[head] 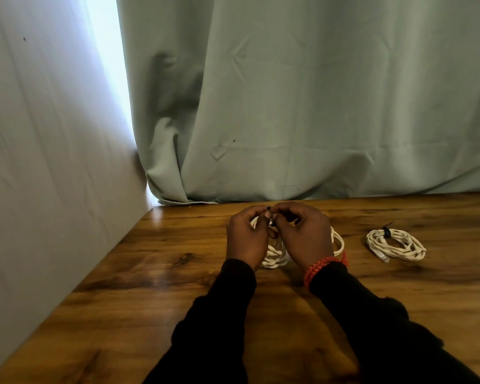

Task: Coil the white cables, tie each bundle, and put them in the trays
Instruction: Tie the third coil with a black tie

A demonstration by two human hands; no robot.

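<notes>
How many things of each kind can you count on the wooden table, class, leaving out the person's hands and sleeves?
White cable coils: 2, one loose coil under both hands, one tied coil lying to the right
Black ties: 2, one tie on the right coil, one small black piece pinched between the fingertips
Trays: 0 in view
Total: 4

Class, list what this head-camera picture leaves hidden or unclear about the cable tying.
- Head view: the tie is mostly hidden by the left hand and right hand; knot state unclear.
- The held coil is largely covered by both hands.
- Trays: none in view.
- The tied coil: its plug is too small to identify.
</notes>
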